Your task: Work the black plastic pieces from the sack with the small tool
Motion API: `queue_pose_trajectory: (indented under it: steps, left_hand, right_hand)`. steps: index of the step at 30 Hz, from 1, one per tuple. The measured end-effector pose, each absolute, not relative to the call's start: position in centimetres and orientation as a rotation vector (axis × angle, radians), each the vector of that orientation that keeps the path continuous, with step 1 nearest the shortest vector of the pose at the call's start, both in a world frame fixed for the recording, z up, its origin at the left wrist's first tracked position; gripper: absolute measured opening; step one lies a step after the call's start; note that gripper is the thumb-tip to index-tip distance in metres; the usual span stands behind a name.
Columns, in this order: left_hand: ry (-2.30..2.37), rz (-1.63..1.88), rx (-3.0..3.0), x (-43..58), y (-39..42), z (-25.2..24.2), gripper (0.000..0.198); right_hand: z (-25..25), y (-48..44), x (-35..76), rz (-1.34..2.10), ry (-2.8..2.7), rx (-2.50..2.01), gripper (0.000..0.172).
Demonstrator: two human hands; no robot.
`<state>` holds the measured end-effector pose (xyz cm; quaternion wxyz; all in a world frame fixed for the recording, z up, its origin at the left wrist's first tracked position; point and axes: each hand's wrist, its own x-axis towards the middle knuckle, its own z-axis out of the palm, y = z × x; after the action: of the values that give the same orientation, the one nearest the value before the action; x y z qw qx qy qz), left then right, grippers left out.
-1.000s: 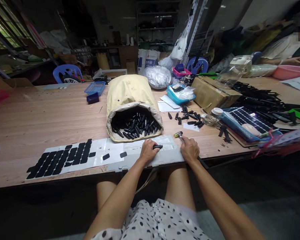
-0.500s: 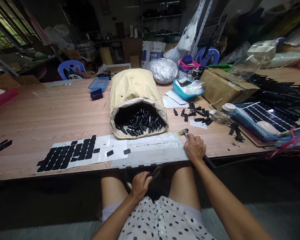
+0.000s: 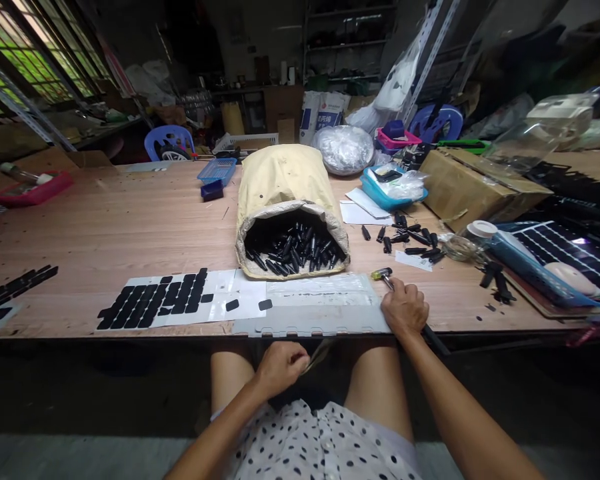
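Note:
My right hand (image 3: pixel 405 308) rests at the table's front edge, wrapped round a small hammer (image 3: pixel 381 273). The hammer's yellowish head lies to the far side of the hand, and its black handle sticks out toward the near right. Below the table edge, over the lap, my left hand (image 3: pixel 283 367) is closed with curled fingers; what it holds, if anything, I cannot make out. Between the hands lies a grey notched sheet (image 3: pixel 310 320) along the edge. Beyond it an open paper sack (image 3: pixel 287 177) lies on its side, full of black tapered parts (image 3: pixel 300 247).
Black rounded pads (image 3: pixel 145 303) stand in rows on white sheets at the left. Loose black parts (image 3: pixel 413 237) are scattered right of the sack. A cardboard box (image 3: pixel 480 187), a blue basin (image 3: pixel 393 190) and a lidded jar (image 3: pixel 481 230) stand at the right.
The view has swung left, so the table's things sit further right. My left hand has turned a little, and the dark thing seen at its fingertips no longer shows. My right hand keeps the hammer.

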<state>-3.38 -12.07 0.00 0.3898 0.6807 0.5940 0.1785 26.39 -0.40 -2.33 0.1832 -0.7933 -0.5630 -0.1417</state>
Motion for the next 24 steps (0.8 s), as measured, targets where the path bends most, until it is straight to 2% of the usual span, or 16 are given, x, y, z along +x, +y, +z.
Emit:
queue_pose_trajectory:
  steps: [3, 5, 11, 18, 24]
  left_hand:
    - [1.65, 0.743, 1.699, -4.9, -7.4, 3.2, 0.028]
    - [1.852, 0.8, 1.615, -6.0, -3.2, 5.0, 0.029]
    - [2.371, 0.319, 1.481, -6.2, 5.8, 7.4, 0.021]
    - [2.423, 0.135, 1.475, -4.5, 7.3, 7.1, 0.03]
    - [2.471, 0.372, 1.47, -6.7, 5.7, 7.3, 0.026]
  right_hand:
    - [-2.4, -0.3, 26.4, -0.392, -1.585, -2.244, 0.03]
    - [-2.4, -0.3, 26.4, -0.376, -1.585, -2.251, 0.03]
    - [-2.3, -0.1, 26.2, -0.354, -1.598, -2.258, 0.03]
    - [-2.0, -0.2, 25.9, -0.346, -1.582, -2.287, 0.032]
    - [-1.7, -0.4, 25.7, -0.312, -1.59, -2.279, 0.032]
